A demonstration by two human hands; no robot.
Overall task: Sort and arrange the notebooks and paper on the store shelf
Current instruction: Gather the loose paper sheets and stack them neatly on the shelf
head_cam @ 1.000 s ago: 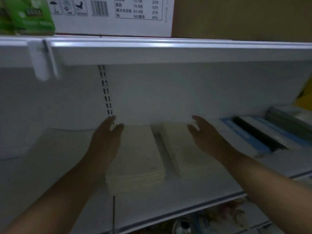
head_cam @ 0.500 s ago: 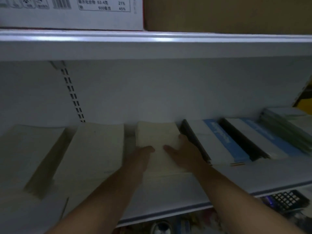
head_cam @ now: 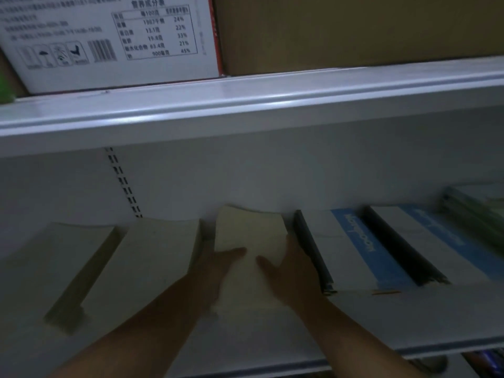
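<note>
The thumb of the left hand [head_cam: 215,271] lay flat across the top of the middle paper stack [head_cam: 249,231], and the rest of its fingers went down the stack's left side, where I could not see how far they curled. The right hand [head_cam: 289,271] mirrored it: thumb spread on the top sheet, fingers run along the right edge, squeezed into the narrow gap beside the nearest notebook [head_cam: 351,252]. So both hands held that one pile of cream paper between them, neither wide open nor balled up, but clamped on its two long sides. The pile sat on the shelf [head_cam: 245,339] with its far end close to the back wall, its top sheets curling up a little there. To its left lay two more cream piles [head_cam: 155,255], the farther one [head_cam: 68,249] turned at a slant; to its right, a second notebook with a blue band [head_cam: 425,241] and a greenish pile [head_cam: 480,208] at the edge of view. Overhead, a white printed box [head_cam: 109,36] and a brown carton [head_cam: 354,31] stood on the upper shelf. To my eye the step in hand was squaring this middle pile into line with its neighbours. The next move would call for an even push or pull from both sides so the loose sheets stayed together, and care on the right, where the notebook's dark spine left little room for the fingers
</note>
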